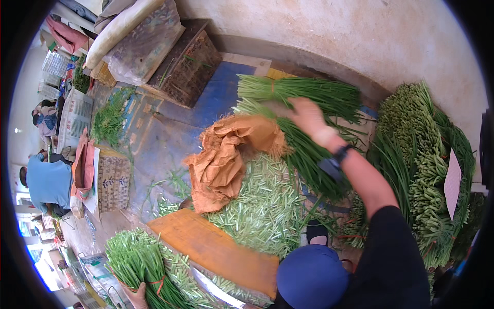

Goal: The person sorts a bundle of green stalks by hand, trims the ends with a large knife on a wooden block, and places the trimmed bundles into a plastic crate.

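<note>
My right hand [307, 116], blurred and with a dark band on its wrist, is on a bundle of long green stalks, apparently garlic chives [308, 148]. Whether its fingers grip cannot be told. Behind it lies another chive bundle [301, 90], tied with an orange band. At the lower left, my left hand [137, 296] holds a bundle of chives [137, 255] bound with red ties, its cut ends upward. An orange wooden board [216, 251] lies between the hands, with a knife blade [216, 287] beside it. Crumpled orange woven cloth [220, 166] partly covers the nearer right-hand bundle.
Short cut stalk pieces [258, 201] cover the floor beside the board. Stacked chives [413, 154] stand at right with a pink card [452, 185]. A rounded blue shape [312, 274] is close below. A wooden box [189, 61] borders the wall; a person [50, 181] works at left.
</note>
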Available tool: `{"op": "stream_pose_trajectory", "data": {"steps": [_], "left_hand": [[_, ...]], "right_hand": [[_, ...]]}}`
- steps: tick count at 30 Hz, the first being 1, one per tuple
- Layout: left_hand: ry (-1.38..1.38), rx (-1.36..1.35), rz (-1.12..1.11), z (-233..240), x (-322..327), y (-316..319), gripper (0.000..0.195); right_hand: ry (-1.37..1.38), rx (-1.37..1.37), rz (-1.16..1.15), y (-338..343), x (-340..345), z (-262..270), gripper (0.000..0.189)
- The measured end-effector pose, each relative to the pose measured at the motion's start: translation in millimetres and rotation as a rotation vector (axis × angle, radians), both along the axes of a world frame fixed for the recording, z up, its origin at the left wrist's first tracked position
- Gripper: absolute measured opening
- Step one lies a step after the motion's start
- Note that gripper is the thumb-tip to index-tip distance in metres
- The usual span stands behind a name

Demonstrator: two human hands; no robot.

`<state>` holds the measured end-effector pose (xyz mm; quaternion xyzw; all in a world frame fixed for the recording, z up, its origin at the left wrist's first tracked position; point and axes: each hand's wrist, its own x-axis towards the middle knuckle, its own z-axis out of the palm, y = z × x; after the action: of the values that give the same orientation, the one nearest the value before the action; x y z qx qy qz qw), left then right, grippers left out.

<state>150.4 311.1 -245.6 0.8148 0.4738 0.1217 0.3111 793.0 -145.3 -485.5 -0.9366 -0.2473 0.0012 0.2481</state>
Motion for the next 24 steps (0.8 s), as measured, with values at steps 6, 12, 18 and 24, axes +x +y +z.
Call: {"op": "stream_pose_trajectory", "data": {"steps": [6,12,18,24], "left_hand": [[-0.036,0.134,-0.131,-5,29,-23,0.110],[0.032,0.245,-0.118,9,35,-53,0.111],[-0.047,0.639,-0.243,105,85,-153,0.106],[-0.806,-0.193,-0.666,200,227,-292,0.109]], "right_hand": [[0.226,-0.332,-0.175,65,1,-101,0.078],[0.147,-0.264,-0.209,1,-48,5,0.103],[-0.364,0.346,-0.057,-44,-105,203,0.103],[-0.657,0.686,0.277,-9,-246,423,0.086]]}}
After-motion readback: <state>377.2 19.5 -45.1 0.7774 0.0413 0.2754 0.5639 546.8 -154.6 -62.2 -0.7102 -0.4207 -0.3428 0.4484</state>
